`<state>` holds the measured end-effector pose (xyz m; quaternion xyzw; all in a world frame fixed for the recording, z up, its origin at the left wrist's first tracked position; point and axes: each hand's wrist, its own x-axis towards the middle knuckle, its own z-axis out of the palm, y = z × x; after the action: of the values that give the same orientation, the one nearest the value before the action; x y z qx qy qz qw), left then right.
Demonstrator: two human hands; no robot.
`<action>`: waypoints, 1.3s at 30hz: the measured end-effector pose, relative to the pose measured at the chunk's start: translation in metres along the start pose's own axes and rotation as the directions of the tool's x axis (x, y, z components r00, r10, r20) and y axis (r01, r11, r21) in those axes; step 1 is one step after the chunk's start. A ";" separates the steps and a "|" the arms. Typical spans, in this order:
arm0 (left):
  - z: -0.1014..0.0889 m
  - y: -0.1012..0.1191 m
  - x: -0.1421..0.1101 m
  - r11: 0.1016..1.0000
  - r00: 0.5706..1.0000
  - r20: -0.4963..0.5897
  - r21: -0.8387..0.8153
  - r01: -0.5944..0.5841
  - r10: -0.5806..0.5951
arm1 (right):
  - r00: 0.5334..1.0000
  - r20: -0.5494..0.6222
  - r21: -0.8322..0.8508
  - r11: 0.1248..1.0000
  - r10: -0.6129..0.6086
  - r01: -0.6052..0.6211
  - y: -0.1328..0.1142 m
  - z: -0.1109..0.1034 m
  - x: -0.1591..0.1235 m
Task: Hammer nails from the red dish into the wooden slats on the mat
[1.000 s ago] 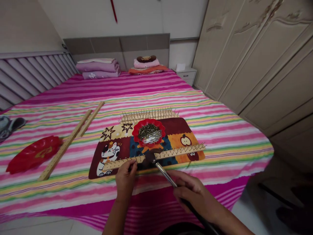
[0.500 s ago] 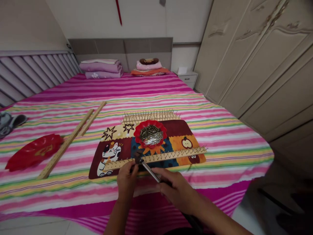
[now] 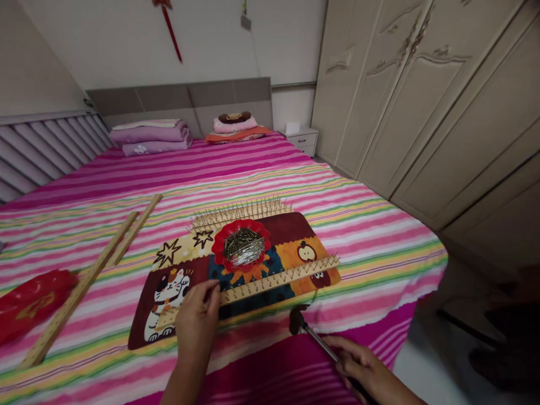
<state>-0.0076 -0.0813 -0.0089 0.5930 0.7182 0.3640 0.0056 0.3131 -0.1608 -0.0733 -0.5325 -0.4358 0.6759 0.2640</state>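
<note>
My right hand (image 3: pixel 358 360) is wrapped round the handle of a hammer (image 3: pixel 310 332). The dark head of the hammer hangs over the bedspread, in front of the mat and apart from the wood. My left hand (image 3: pixel 198 315) is closed in a pinch at the left part of a wooden strip (image 3: pixel 257 286). Whatever its fingertips hold is too small to make out. Nails stand in a row along the strip to the right of that hand. Beneath lies a patterned mat (image 3: pixel 282 232) with a cat and apples. A red scalloped dish (image 3: pixel 217 254) on it holds a heap of nails (image 3: pixel 247 244).
Behind the dish, wooden strips (image 3: pixel 244 216) bristle with upright nails. At the left lie two bare strips with holes (image 3: pixel 80 295) and a red tray (image 3: pixel 34 301). Folded bedding (image 3: pixel 152 138) is stacked by the headboard. A wardrobe (image 3: pixel 392 101) stands to the right.
The hammer has swung right and away from the strip, with my right hand. My left hand stays pinched at the strip. The whole view has turned somewhat right.
</note>
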 end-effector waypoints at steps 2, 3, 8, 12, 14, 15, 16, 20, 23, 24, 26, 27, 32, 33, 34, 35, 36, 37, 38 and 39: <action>0.006 0.013 0.027 0.991 0.990 0.115 0.099 -0.090 0.079 | 1.000 -0.015 0.051 0.999 0.020 -0.019 0.009 -0.003 0.004; 0.011 0.018 0.041 0.980 0.977 0.193 0.155 -0.124 0.094 | 1.000 -0.017 0.075 0.997 0.025 -0.024 0.011 -0.003 0.006; 0.044 0.041 0.094 0.883 0.779 0.616 0.426 -0.199 -0.121 | 1.000 -0.013 0.144 0.990 0.009 -0.007 0.016 -0.002 0.010; 0.059 0.047 0.109 0.866 0.728 0.658 0.463 -0.187 -0.195 | 1.000 -0.015 0.168 0.986 0.016 -0.013 0.018 -0.002 0.012; 0.060 0.047 0.112 0.878 0.721 0.669 0.440 -0.189 -0.180 | 0.999 -0.014 0.168 0.985 0.029 -0.026 0.019 -0.003 0.012; 0.058 0.046 0.113 0.886 0.720 0.673 0.422 -0.190 -0.166 | 0.999 -0.017 0.165 0.986 0.032 -0.028 0.019 -0.003 0.012; 0.055 0.044 0.113 0.896 0.722 0.676 0.401 -0.191 -0.149 | 0.999 -0.020 0.161 0.986 0.034 -0.030 0.019 -0.004 0.012; 0.036 0.030 0.110 0.976 0.742 0.668 0.198 -0.094 -0.064 | 0.999 -0.025 0.155 0.987 0.037 -0.033 0.016 -0.004 0.011; 0.020 0.017 0.101 0.959 0.753 0.657 -0.192 0.210 -0.033 | 0.999 -0.015 0.152 0.988 0.036 -0.033 0.014 -0.003 0.011; 0.015 0.013 0.098 0.908 0.752 0.658 -0.290 0.301 -0.039 | 0.999 -0.012 0.153 0.988 0.038 -0.036 0.013 -0.003 0.011; 0.005 0.008 0.091 0.832 0.746 0.664 -0.388 0.396 -0.045 | 0.999 -0.005 0.159 0.987 0.041 -0.040 0.013 -0.003 0.011; 0.000 0.006 0.089 0.810 0.746 0.665 -0.410 0.419 -0.049 | 0.999 -0.006 0.165 0.985 0.042 -0.040 0.013 -0.002 0.011; -0.016 -0.001 0.078 0.772 0.707 0.696 -0.377 0.512 -0.130 | 0.998 -0.032 0.177 0.983 0.050 -0.044 0.016 0.000 0.010; -0.018 -0.002 0.076 0.752 0.697 0.700 -0.374 0.542 -0.154 | 0.998 -0.033 0.169 0.985 0.052 -0.046 0.017 0.000 0.010; -0.020 -0.002 0.075 0.725 0.690 0.702 -0.382 0.573 -0.175 | 0.998 -0.034 0.163 0.986 0.052 -0.046 0.018 0.000 0.011; -0.021 -0.002 0.073 0.692 0.684 0.703 -0.395 0.604 -0.196 | 0.998 -0.036 0.161 0.986 0.050 -0.044 0.019 -0.001 0.011; -0.022 -0.002 0.072 0.656 0.675 0.707 -0.409 0.634 -0.212 | 0.998 -0.036 0.161 0.986 0.046 -0.040 0.020 -0.001 0.012; -0.023 -0.001 0.072 0.619 0.663 0.714 -0.421 0.663 -0.225 | 0.998 -0.037 0.163 0.986 0.042 -0.036 0.021 -0.001 0.013; -0.023 0.000 0.071 0.583 0.649 0.725 -0.430 0.689 -0.232 | 0.998 -0.037 0.165 0.986 0.043 -0.036 0.022 -0.002 0.013; -0.024 0.001 0.071 0.551 0.637 0.734 -0.439 0.710 -0.236 | 0.998 -0.035 0.165 0.985 0.049 -0.043 0.023 -0.002 0.013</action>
<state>-0.0386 -0.0326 0.0395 0.3938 0.6221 0.3820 0.5586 0.3134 -0.1600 -0.0998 -0.5318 -0.3612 0.7050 0.2995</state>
